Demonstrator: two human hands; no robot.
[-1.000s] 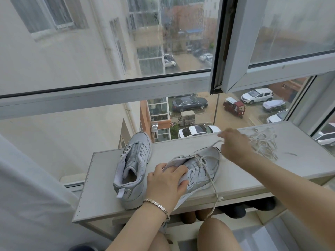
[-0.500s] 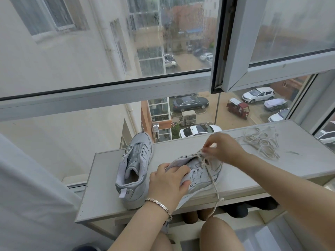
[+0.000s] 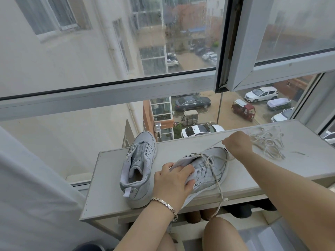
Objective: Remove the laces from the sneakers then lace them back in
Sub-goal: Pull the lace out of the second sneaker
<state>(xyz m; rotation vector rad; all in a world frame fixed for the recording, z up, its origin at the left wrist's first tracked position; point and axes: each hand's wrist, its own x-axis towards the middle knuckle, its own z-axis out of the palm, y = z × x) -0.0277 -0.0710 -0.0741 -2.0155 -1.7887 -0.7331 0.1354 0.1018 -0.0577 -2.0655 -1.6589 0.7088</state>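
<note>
right hand [image 3: 236,144] has drawn the lace [image 3: 208,159] farther out; left hand [image 3: 172,182] grips sneaker [image 3: 214,169].

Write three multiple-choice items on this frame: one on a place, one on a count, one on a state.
1. Where does the loose lace pile lie?
A. inside a shoe
B. on the shelf, at its right end
C. on the floor

2. How many sneakers stand on the shelf?
A. one
B. two
C. three

3. What is the right hand doing?
A. lying flat
B. gripping a bracelet
C. pinching a lace strand

Key:
1. B, the pile rests on the shelf beyond the right hand.
2. B, there is the unlaced sneaker and the held sneaker under the left hand.
3. C, the strand runs straight from its fingers to the held sneaker.
</note>
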